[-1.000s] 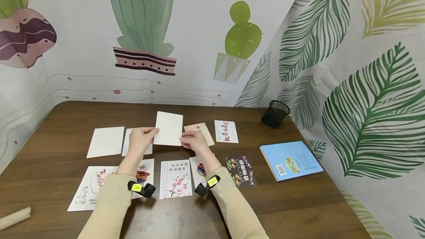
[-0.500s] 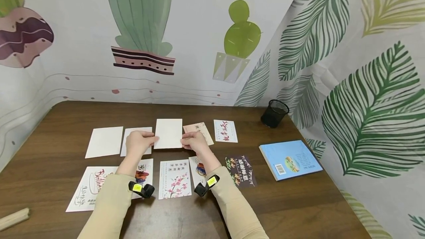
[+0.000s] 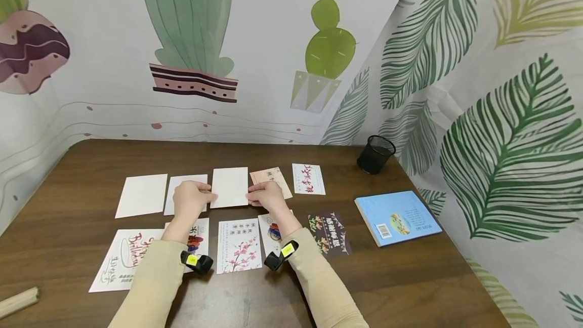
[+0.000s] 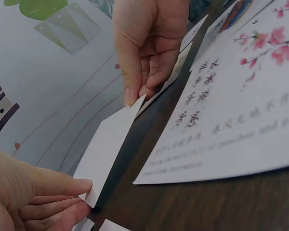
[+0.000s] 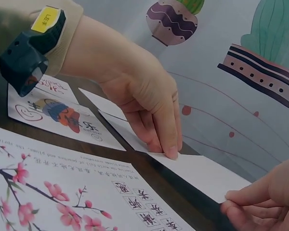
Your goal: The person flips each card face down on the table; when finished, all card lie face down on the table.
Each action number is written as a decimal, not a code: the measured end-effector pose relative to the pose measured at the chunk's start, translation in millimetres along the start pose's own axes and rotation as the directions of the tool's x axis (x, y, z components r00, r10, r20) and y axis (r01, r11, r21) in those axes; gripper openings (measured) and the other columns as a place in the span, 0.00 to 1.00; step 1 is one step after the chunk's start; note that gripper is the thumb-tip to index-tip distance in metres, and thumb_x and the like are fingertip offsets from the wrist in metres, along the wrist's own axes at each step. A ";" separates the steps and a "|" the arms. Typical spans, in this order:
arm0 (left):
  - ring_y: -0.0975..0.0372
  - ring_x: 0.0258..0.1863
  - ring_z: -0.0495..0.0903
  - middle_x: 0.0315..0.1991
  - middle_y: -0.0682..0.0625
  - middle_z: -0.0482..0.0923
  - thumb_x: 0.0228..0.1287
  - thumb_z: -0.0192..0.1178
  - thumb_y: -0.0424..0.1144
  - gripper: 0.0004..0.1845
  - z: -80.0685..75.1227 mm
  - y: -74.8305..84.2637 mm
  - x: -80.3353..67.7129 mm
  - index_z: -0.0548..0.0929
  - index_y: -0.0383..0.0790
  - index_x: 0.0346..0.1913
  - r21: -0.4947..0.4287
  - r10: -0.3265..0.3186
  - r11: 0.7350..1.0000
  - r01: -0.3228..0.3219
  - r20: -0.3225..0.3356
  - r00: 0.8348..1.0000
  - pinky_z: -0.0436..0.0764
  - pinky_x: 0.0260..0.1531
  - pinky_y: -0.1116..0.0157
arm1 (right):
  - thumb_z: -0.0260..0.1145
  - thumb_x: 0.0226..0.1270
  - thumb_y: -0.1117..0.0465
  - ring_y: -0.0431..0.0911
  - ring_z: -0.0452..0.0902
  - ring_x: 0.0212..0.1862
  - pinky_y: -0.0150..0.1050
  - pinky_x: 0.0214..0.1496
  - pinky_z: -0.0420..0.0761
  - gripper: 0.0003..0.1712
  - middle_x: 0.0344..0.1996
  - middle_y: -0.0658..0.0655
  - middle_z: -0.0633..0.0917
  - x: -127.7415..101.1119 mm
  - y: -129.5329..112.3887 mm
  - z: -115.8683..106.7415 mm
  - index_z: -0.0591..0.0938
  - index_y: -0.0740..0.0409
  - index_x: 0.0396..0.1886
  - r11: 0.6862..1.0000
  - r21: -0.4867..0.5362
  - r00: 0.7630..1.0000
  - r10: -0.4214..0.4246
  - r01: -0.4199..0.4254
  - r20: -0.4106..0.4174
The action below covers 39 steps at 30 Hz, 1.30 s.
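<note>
Change: since a second ago we have brought the blank white rectangular card (image 3: 230,187) down from its raised tilt, so it now sits low over the brown wooden table (image 3: 410,277).
Left hand: our left hand (image 3: 190,198) pinches the card's left edge with thumb over fingers (image 4: 62,185), which keeps that side steady.
Right hand: our right hand (image 3: 266,195) pinches the right edge at the fingertips (image 5: 171,151); a hold on both sides keeps the card level.
Card's place: far row, between the partly covered white card (image 3: 183,190) on the left and the pale pink card (image 3: 272,180) on the right, in line with them.
Near row: the pink-blossom printed card (image 3: 240,245) lies just near of it.
Contact with table: the wrist views show the card's near edge slightly lifted; we cannot tell whether its far edge touches.
</note>
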<state>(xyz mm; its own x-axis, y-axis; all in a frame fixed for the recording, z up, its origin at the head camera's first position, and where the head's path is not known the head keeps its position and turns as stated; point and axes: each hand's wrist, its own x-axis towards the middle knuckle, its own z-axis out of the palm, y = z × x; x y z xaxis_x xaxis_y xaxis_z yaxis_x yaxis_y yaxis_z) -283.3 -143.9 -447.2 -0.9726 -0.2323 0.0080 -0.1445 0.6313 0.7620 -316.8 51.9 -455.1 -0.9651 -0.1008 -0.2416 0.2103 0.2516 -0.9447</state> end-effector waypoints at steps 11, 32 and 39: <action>0.46 0.37 0.84 0.36 0.36 0.87 0.58 0.68 0.34 0.14 1.3 -0.8 -2.6 0.86 0.27 0.44 0.017 -0.014 1.000 0.014 -0.023 1.000 0.82 0.33 0.54 | 0.69 0.59 0.72 0.39 0.82 0.26 0.32 0.35 0.86 0.11 0.33 0.66 0.88 -0.1 -1.7 2.1 0.85 0.72 0.42 1.000 -0.017 1.000 0.009 -0.009 0.005; 0.46 0.42 0.85 0.41 0.36 0.86 0.61 0.66 0.35 0.16 6.7 9.6 -2.0 0.85 0.28 0.49 -0.069 0.094 0.993 -0.091 0.041 0.995 0.79 0.30 0.68 | 0.69 0.61 0.68 0.43 0.86 0.33 0.35 0.41 0.86 0.15 0.37 0.64 0.89 -2.9 -4.9 -9.7 0.84 0.68 0.48 0.996 -0.080 1.000 -0.026 0.027 0.015; 0.48 0.47 0.85 0.46 0.37 0.86 0.65 0.62 0.36 0.18 24.3 24.8 -7.4 0.82 0.29 0.54 -0.213 0.123 0.973 -0.091 0.144 0.982 0.83 0.41 0.66 | 0.68 0.60 0.68 0.43 0.85 0.36 0.34 0.41 0.86 0.17 0.42 0.66 0.88 -1.9 -3.1 -33.4 0.83 0.69 0.49 0.992 -0.100 0.997 -0.076 0.074 -0.012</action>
<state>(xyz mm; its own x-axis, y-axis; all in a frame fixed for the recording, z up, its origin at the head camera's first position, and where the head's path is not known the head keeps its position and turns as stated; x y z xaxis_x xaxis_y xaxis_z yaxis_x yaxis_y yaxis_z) -284.1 -108.5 -444.1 -0.9990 -0.0437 0.0083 -0.0136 0.4773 0.8786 -320.9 83.5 -444.3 -0.9801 -0.1078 -0.1669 0.1216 0.3389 -0.9329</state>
